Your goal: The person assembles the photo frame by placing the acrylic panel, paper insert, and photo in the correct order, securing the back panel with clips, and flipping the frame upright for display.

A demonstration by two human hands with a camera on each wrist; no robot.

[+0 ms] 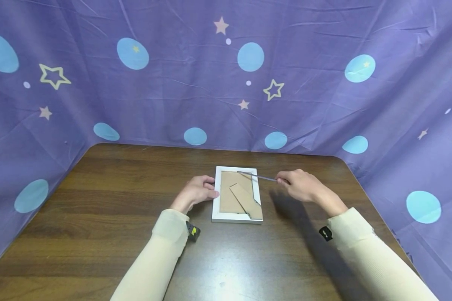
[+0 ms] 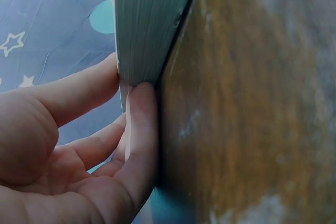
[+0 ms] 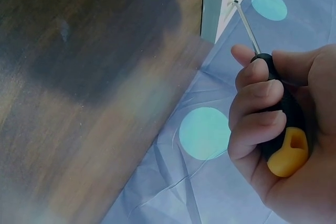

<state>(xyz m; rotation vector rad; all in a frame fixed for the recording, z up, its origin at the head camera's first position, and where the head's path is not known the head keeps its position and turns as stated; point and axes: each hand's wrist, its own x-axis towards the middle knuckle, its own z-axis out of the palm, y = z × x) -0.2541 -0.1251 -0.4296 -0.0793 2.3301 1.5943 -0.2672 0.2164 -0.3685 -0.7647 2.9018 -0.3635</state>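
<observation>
A white picture frame (image 1: 217, 200) lies face down on the table, its brown backing board (image 1: 229, 202) and slanted easel leg (image 1: 245, 198) showing. My left hand (image 1: 197, 191) holds the frame's left edge. In the left wrist view, the thumb meets the upper edge of the frame's side (image 2: 149, 24), and a finger lies low against it by the table. My right hand (image 1: 301, 186) grips a screwdriver (image 3: 283, 108) by its black and yellow handle. Its thin metal shaft (image 1: 261, 177) reaches over the frame's right side, with the tip at the backing's top edge.
The brown wooden table (image 1: 135, 234) extends around the frame. Behind it and along both sides hangs a purple cloth (image 1: 196, 96) with stars and blue ovals. Dark straps sit at both wrists.
</observation>
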